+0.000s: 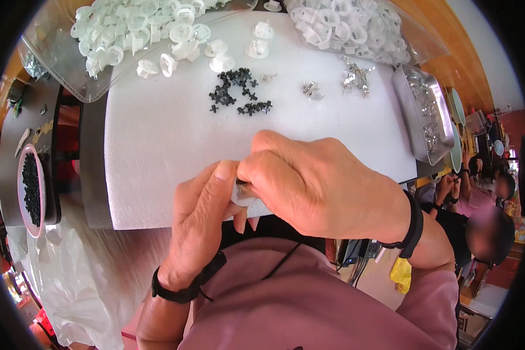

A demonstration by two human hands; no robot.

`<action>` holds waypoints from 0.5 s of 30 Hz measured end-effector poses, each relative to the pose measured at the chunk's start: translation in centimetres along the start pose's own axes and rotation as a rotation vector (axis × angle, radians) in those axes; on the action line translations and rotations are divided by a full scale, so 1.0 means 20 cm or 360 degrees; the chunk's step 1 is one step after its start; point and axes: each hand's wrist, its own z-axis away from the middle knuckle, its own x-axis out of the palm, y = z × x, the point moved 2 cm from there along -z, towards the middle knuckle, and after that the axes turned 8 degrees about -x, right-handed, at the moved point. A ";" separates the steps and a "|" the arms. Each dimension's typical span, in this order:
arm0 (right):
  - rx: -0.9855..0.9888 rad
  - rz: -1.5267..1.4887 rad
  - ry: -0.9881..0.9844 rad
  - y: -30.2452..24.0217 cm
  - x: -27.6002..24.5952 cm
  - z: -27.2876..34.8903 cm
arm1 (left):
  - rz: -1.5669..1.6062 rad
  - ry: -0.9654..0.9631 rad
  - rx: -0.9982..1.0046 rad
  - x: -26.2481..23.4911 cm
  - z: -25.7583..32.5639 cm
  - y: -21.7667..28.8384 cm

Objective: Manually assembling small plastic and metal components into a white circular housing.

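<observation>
White and partly hidden, a small plastic part (243, 197) is being pinched between both hands just above the near edge of the worktop (157, 146), close to the person's chest. The left hand (201, 219) is curling around it from below, thumb pressing up against the piece, while the right hand (315, 184) is closing over it from above with fingertips clamped on its top; how the part is shaped beneath the fingers cannot be told. Both wrists are wearing black bands, and the pink sleeve (332, 297) is filling the lower part of the view. Farther out on the white worktop, a scatter of small black cross-shaped pieces (237, 91) is lying near the middle, with a few tiny metal clips (311, 89) just to its right and a larger cluster of metal bits (356, 77) beyond those. A metal tray (415, 116) holding more shiny pieces is sitting at the right edge. Along the far side, loose white plastic rings (216, 55) are spilling out of a clear bag (64, 64) on the left, and another clear bag of white rings (344, 23) is resting on the right. Off to the left, well apart from the hands, a pink dish (22, 175) of black pieces is standing on a darker surface. Other people are sitting at the far right.
</observation>
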 end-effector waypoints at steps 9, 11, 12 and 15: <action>-0.0025 0.0277 -0.0229 -0.01 -0.01 -0.02 | 0.0059 0.0024 -0.0137 -0.01 -0.01 -0.02; -0.0050 0.0201 -0.0062 0.02 0.01 -0.02 | 0.0109 0.0053 -0.0150 0.01 -0.01 -0.01; -0.0047 0.0202 -0.0063 0.01 0.00 -0.02 | 0.0110 0.0050 -0.0151 0.01 -0.01 -0.01; -0.0057 0.0073 -0.0090 0.00 -0.03 -0.01 | 0.0177 0.0059 -0.0167 0.01 -0.01 -0.02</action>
